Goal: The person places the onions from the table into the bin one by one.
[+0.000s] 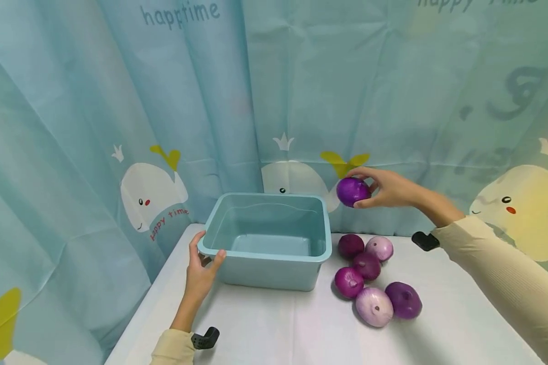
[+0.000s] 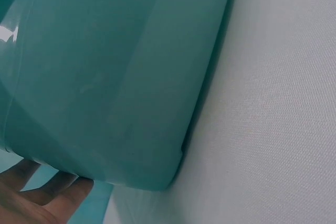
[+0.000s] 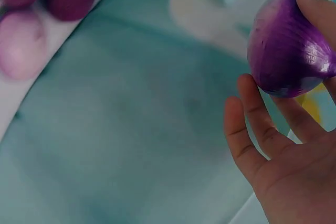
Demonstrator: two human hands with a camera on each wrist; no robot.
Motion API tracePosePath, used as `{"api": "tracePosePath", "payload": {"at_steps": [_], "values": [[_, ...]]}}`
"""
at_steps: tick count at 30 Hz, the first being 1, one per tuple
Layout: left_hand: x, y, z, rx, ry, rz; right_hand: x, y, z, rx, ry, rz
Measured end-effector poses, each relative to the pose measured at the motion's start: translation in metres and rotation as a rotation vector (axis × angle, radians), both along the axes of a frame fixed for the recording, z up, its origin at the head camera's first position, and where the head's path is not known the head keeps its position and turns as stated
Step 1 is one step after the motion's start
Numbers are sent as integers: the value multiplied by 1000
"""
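Note:
My right hand (image 1: 380, 190) holds a purple onion (image 1: 352, 191) in the air, just right of the far right corner of a light blue plastic tub (image 1: 268, 256). In the right wrist view the fingers (image 3: 252, 114) curl round the purple onion (image 3: 286, 43). My left hand (image 1: 202, 264) grips the tub's near left corner, thumb over the rim. The left wrist view shows the tub wall (image 2: 105, 77) close up with the fingertips (image 2: 47, 192) below it. The tub looks empty.
Several purple and pale pink onions (image 1: 372, 276) lie in a cluster on the white table (image 1: 278, 329) right of the tub. A blue curtain with whale prints (image 1: 152, 195) hangs close behind and to the left. The table's left edge runs beside my left forearm.

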State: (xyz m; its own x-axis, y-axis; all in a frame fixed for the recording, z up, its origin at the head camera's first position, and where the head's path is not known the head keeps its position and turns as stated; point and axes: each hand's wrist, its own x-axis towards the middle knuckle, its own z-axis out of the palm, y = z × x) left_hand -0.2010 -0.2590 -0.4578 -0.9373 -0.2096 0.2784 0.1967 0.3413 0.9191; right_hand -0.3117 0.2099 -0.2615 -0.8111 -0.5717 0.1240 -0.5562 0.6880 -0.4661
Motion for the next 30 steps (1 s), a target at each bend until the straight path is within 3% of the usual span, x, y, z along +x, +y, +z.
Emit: {"api": "tracePosePath", "payload": {"at_steps": [7, 14, 22, 30], "values": [[-2, 4, 4, 19, 34, -16, -17, -65, 6, 31, -32, 94], [0, 8, 4, 33, 25, -17, -27, -115, -4, -1, -59, 172], [1, 12, 3, 29, 26, -26, -36, -146, -16, 24, -43, 179], [-2, 13, 5, 23, 30, -26, -35, -160, -26, 51, -53, 165]]}}
